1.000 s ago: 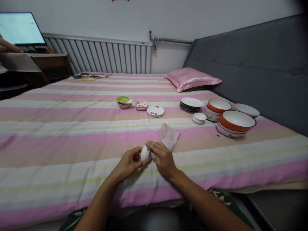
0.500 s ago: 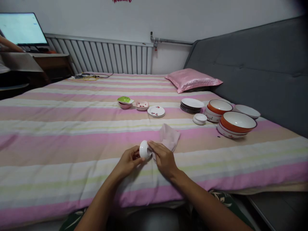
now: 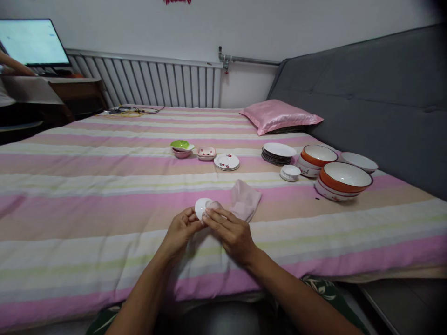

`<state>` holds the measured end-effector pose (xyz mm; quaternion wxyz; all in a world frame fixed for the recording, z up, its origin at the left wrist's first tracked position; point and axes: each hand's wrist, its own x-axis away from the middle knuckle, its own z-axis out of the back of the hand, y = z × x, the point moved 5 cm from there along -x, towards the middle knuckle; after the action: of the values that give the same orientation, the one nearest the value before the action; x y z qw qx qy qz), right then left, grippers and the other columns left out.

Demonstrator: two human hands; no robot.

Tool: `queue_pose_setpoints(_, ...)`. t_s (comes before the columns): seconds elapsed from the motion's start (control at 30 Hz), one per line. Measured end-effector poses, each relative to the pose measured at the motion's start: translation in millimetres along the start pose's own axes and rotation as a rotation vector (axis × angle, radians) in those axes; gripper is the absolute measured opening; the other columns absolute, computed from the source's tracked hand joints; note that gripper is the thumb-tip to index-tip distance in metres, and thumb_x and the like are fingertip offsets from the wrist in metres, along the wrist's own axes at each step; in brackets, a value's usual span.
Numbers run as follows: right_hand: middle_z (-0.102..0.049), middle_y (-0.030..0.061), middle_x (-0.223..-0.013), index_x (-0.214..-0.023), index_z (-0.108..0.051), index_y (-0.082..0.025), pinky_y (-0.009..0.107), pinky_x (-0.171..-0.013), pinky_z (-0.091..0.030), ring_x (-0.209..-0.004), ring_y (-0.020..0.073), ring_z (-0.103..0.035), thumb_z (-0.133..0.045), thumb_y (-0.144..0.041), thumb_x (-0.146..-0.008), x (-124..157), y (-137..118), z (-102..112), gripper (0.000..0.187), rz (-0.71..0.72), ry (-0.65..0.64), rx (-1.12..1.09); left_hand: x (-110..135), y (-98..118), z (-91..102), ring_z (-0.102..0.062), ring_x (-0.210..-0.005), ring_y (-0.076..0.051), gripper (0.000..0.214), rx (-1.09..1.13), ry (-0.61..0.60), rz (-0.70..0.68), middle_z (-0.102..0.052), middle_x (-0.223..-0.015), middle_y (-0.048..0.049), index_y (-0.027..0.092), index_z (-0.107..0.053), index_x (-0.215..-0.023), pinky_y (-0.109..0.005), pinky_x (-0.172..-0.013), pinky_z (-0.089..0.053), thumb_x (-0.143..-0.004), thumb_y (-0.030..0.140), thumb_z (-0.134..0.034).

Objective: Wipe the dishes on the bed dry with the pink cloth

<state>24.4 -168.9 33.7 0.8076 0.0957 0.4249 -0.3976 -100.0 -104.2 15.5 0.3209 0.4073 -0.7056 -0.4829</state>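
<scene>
Between my hands, just above the striped bedsheet, is a small white dish (image 3: 200, 208), tilted. My left hand (image 3: 182, 229) pinches its left edge. My right hand (image 3: 231, 230) is closed on a pale pink cloth (image 3: 246, 200) and presses part of it against the right side of the dish. The rest of the cloth trails onto the bed beyond the right hand. Part of the dish is hidden behind the cloth and the right fingers.
Ahead stand small pink and green dishes (image 3: 181, 151), a pink square dish (image 3: 206, 153) and flowered plates (image 3: 226, 161). At right are stacked plates (image 3: 279, 150), small white dishes (image 3: 290, 171) and orange-and-white bowls (image 3: 344, 180). A pink pillow (image 3: 279, 115) lies farther back. A person's arm (image 3: 16, 63) shows far left.
The small white dish has turned in my hands and shifted slightly left and up. My right hand and the cloth in it have moved left, over the dish.
</scene>
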Motion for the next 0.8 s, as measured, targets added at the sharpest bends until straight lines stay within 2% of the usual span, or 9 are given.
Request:
queue_pose_setpoints(0.17, -0.051, 0.0023, -0.132, -0.135, -0.040, -0.023, 0.036, -0.105, -0.041, -0.128, 0.0168, -0.041, -0.041, -0.003, -0.088, 3.7, 2.7, 0.0, 0.052, -0.014, 0.023, -0.004, 0.9, 6.7, 1.1, -0.064, -0.083, -0.012, 0.042, 0.207, 0.089, -0.005, -0.070, -0.096, -0.0066, 0.014, -0.061, -0.108, -0.018, -0.077, -0.050, -0.068, 0.011, -0.072)
queue_pose_setpoints(0.3, -0.045, 0.0024, -0.137, -0.139, -0.034, -0.025, 0.040, -0.106, -0.040, -0.129, 0.0172, -0.038, -0.034, -0.001, -0.087, 6.4, 8.5, -2.7, 0.057, -0.089, 0.056, -0.037, -0.3, 6.5, 3.0, -0.065, -0.080, -0.010, 0.048, 0.310, 0.106, 0.043, -0.070, -0.097, -0.0050, 0.016, -0.059, -0.114, -0.016, -0.075, -0.052, -0.068, 0.007, -0.071)
queue_pose_setpoints(0.4, -0.046, 0.0035, -0.137, -0.139, -0.033, -0.025, 0.041, -0.105, -0.040, -0.128, 0.0179, -0.040, -0.033, 0.001, -0.085, 6.8, 13.6, -2.7, 0.059, -0.155, 0.106, -0.083, -0.5, 4.9, 4.6, -0.064, -0.078, -0.009, 0.046, 0.332, 0.100, 0.064, -0.069, -0.098, -0.0041, 0.016, -0.060, -0.112, -0.015, -0.073, -0.052, -0.069, 0.006, -0.070)
queue_pose_setpoints(0.6, -0.049, 0.0043, -0.134, -0.138, -0.035, -0.026, 0.039, -0.103, -0.040, -0.125, 0.0167, -0.045, -0.032, -0.002, -0.087, 8.2, 22.3, -0.3, 0.056, -0.287, 0.129, -0.185, 1.8, 2.5, 2.9, -0.063, -0.085, -0.013, 0.040, 0.239, 0.011, 0.067, -0.067, -0.104, -0.0054, 0.016, -0.062, -0.108, -0.019, -0.075, -0.052, -0.070, 0.008, -0.070)
queue_pose_setpoints(0.7, -0.050, 0.0039, -0.133, -0.135, -0.042, -0.025, 0.038, -0.104, -0.039, -0.124, 0.0166, -0.046, -0.033, -0.006, -0.088, 10.0, 28.3, 0.4, 0.052, -0.383, 0.133, -0.270, 4.8, 1.2, -2.3, -0.063, -0.087, -0.016, 0.043, 0.119, -0.064, 0.081, -0.067, -0.105, -0.0092, 0.016, -0.061, -0.112, -0.023, -0.076, -0.050, -0.070, 0.012, -0.070)
queue_pose_setpoints(0.8, -0.056, 0.0037, -0.127, -0.127, -0.053, -0.024, 0.038, -0.103, -0.040, -0.119, 0.0173, -0.051, -0.038, -0.012, -0.088, 12.1, 38.6, -2.2, 0.043, -0.531, 0.158, -0.450, 7.6, 2.5, -8.1, -0.061, -0.091, -0.020, 0.048, -0.005, -0.129, 0.071, -0.065, -0.110, -0.0114, 0.017, -0.058, -0.118, -0.025, -0.074, -0.049, -0.071, 0.015, -0.070)
